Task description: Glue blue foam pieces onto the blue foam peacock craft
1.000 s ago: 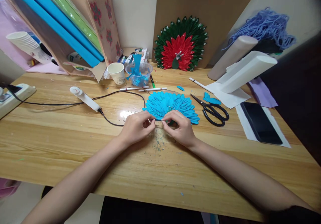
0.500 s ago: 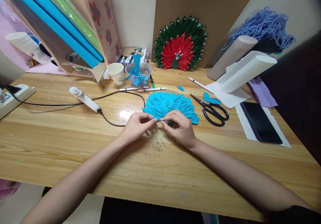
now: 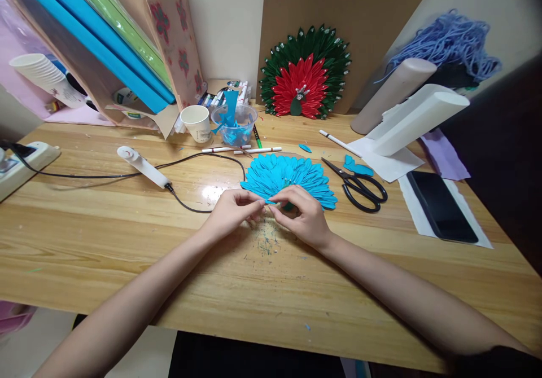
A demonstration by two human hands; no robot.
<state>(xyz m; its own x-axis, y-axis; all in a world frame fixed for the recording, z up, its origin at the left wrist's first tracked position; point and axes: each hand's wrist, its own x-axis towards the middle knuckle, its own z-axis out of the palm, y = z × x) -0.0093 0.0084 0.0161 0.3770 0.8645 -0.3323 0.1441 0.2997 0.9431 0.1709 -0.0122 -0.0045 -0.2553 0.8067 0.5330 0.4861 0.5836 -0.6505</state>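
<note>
A fan-shaped craft of layered bright blue petals (image 3: pixel 292 169) lies on the table in front of me. At its near left edge, my left hand (image 3: pixel 237 209) pinches a small blue petal with thumb and forefinger. My right hand (image 3: pixel 301 211) is closed in a pinch at the same spot, its fingertips nearly meeting those of the left. Part of the craft's lower middle is hidden behind the right hand. The petal's shape is mostly covered by fingers.
Black-handled scissors (image 3: pixel 358 186) lie to the right, beside blue scraps (image 3: pixel 358 166) and a phone (image 3: pixel 442 206). A white corded tool (image 3: pixel 144 166) rests on the left. Behind stand a paper cup (image 3: pixel 196 124), a plastic bowl (image 3: pixel 235 127) and a red-and-green petal fan (image 3: pixel 302 79).
My right fingertips have shifted slightly and parted a little at the pinch. My left hand stays almost where it was.
</note>
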